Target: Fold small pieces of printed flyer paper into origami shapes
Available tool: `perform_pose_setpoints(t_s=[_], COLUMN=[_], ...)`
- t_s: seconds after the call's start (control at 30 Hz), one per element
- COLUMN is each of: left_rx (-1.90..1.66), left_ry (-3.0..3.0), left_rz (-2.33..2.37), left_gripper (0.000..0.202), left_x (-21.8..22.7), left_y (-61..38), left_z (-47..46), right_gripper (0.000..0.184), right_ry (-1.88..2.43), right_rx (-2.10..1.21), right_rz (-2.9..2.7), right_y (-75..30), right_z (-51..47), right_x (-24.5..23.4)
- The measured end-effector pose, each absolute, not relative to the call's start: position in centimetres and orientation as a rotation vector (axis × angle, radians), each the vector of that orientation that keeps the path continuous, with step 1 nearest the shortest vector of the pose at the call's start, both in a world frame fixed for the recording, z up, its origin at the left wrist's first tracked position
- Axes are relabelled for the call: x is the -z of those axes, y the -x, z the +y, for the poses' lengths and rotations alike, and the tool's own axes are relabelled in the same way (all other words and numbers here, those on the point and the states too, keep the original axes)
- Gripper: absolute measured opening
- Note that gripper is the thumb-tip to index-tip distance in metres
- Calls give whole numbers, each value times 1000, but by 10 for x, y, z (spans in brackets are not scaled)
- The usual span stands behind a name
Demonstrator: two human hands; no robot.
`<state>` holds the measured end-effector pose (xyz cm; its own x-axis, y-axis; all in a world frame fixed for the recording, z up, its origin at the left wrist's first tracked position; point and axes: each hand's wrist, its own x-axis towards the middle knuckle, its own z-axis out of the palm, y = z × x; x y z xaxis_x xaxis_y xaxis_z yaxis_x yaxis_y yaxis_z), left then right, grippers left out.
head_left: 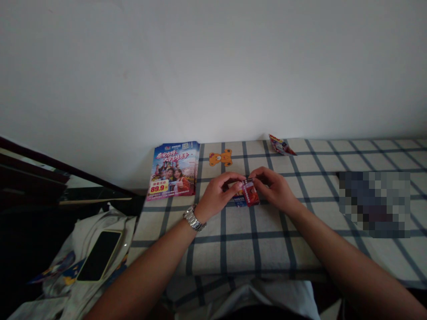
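Left hand (pixel 218 194) and right hand (pixel 275 189) pinched a small red paper (pixel 250 194) mid-frame; even fingertip pressure probably suited it.

Looks like a private room in a home, not a workplace. Plain white wall (pixel 213 66), dim light. The surface (pixel 267 240) sits right against it, covered by a checked fabric sheet that hangs over the front edge. Household clutter: a stack of glossy promo flyers (pixel 173 170) at the left corner, an orange bear-shaped cutout (pixel 220 158) just beside them, a small folded wrapper (pixel 282 145) by the wall. A phone (pixel 99 255) lies screen-up on crumpled white cloth (pixel 71 284) left of the surface, with dark wooden furniture (pixel 30 178) beyond.
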<state>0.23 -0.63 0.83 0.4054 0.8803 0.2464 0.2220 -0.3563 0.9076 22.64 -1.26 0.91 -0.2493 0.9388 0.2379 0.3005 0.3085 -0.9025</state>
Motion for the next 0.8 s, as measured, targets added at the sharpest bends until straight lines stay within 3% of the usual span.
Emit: perform_pose_setpoints(t_s=[0.8], left_rx=[-1041], left_ry=[-1811], left_rz=[955], left_gripper=[14], left_x=[-10], left_y=[-3], left_z=[-7], right_gripper=[26], right_ry=[1117], right_rx=[-1218], right_rz=[-1615], right_y=[-225], right_z=[-11], right_x=[-8])
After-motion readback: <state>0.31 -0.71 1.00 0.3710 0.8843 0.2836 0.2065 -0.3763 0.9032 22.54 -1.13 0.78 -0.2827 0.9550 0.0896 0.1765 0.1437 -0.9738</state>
